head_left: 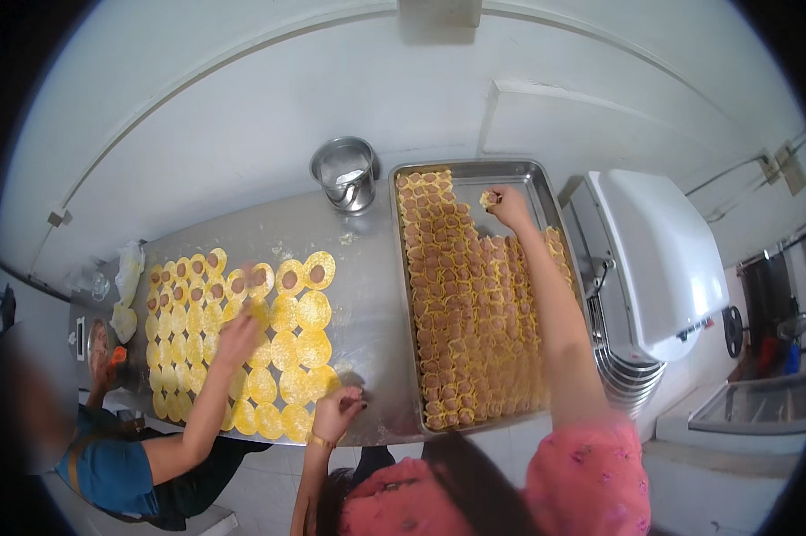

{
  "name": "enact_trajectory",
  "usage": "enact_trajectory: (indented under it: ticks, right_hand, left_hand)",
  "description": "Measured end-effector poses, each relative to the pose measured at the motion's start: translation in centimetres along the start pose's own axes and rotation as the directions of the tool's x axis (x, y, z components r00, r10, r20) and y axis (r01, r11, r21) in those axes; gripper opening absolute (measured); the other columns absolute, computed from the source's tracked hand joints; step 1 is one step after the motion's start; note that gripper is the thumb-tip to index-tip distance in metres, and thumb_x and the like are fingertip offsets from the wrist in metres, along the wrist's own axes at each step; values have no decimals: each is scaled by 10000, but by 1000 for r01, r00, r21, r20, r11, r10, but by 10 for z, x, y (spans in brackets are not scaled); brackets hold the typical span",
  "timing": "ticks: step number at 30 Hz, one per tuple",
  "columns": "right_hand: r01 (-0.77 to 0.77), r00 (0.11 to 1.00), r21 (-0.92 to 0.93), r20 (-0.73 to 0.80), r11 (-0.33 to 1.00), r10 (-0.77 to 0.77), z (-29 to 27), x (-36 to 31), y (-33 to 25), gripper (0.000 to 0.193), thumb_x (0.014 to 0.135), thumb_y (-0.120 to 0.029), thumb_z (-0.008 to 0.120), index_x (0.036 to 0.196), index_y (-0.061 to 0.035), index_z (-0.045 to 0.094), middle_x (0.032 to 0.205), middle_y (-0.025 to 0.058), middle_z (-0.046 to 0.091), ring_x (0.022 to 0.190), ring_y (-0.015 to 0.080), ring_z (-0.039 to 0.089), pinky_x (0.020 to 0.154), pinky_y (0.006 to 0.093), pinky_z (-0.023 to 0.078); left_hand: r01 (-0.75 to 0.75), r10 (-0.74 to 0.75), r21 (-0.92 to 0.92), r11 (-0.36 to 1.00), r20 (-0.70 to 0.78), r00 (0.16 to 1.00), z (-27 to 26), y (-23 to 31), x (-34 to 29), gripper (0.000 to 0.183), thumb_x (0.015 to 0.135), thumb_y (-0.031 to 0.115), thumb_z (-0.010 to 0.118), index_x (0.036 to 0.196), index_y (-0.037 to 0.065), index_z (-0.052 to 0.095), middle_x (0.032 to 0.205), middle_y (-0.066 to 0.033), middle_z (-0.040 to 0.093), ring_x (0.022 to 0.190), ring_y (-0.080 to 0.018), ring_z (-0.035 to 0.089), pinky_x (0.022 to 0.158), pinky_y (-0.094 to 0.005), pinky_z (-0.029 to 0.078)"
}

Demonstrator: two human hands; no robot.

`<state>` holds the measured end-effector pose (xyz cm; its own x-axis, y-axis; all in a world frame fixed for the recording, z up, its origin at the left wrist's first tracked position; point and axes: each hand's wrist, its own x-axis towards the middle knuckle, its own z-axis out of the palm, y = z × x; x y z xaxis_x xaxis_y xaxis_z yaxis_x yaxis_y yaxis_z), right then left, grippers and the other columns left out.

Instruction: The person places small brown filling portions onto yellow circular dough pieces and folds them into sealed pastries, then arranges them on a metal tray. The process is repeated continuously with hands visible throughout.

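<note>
Over the far right part of a large metal tray (467, 183), my right hand (510, 207) pinches a small open-topped dumpling (488, 200) with a yellow wrapper and brown filling. Packed rows of similar dumplings (461, 313) cover most of the tray, while bare metal shows at its far right. My left hand (336, 414) is closed near the table's front edge, between the tray and the wrappers. Whatever its fingertips hold, if anything, is too small to make out. Round yellow dough wrappers (314, 310) lie in rows on the left; the far ones carry brown filling (289, 279).
A co-worker's hand (238, 338) reaches over the wrappers from the left. Beside that person is a bowl of filling (99, 344). A metal pail (343, 165) stands by the wall. Right of the tray is a white-covered machine (658, 259). The metal table (372, 313) has floury patches.
</note>
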<state>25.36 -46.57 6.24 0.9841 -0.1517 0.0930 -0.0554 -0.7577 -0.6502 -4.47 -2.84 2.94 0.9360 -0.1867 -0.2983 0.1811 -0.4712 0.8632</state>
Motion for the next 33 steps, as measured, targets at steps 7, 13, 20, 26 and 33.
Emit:
enact_trajectory:
  ticks: [7, 13, 20, 26, 33]
  right_hand:
    - [126, 990, -158, 84, 979, -114, 66, 76, 31, 297, 644, -51, 619, 933, -94, 674, 754, 135, 642, 728, 313, 608, 663, 352, 488]
    - [257, 926, -196, 329, 946, -184, 64, 83, 25, 315, 635, -14, 563, 911, -98, 690, 790, 151, 653, 711, 307, 615, 638, 345, 493]
    - [163, 918, -19, 370, 986, -145, 61, 85, 29, 335, 626, 10, 548, 900, -99, 707, 794, 115, 675, 704, 236, 628, 629, 334, 488]
    - [76, 904, -89, 427, 993, -31, 64, 95, 25, 292, 618, 8, 553, 855, -58, 711, 788, 110, 679, 724, 198, 628, 635, 317, 482]
    - [312, 919, -323, 341, 894, -198, 43, 103, 31, 235, 671, -97, 553, 859, -56, 688, 786, 141, 656, 733, 271, 619, 660, 376, 481]
  left_hand:
    - [144, -135, 63, 987, -140, 981, 12, 21, -41, 241, 718, -18, 685, 949, -3, 616, 868, -88, 660, 759, -158, 652, 688, -275, 526]
    - [115, -103, 68, 991, -168, 980, 24, 31, -33, 265, 713, -28, 679, 967, -5, 607, 865, -95, 663, 767, -176, 666, 677, -281, 534]
    - [65, -53, 86, 994, -137, 989, 39, 25, -20, 245, 722, 22, 688, 952, 5, 606, 862, -101, 669, 774, -186, 671, 688, -282, 530]
    - [129, -113, 164, 978, -103, 988, 29, 27, -26, 257, 732, 18, 691, 974, 22, 604, 864, -90, 664, 806, -173, 666, 698, -276, 526]
    - [89, -75, 157, 984, -92, 993, -1, 19, -28, 254, 740, 13, 676, 982, 19, 600, 857, -90, 671, 783, -178, 672, 688, -278, 529]
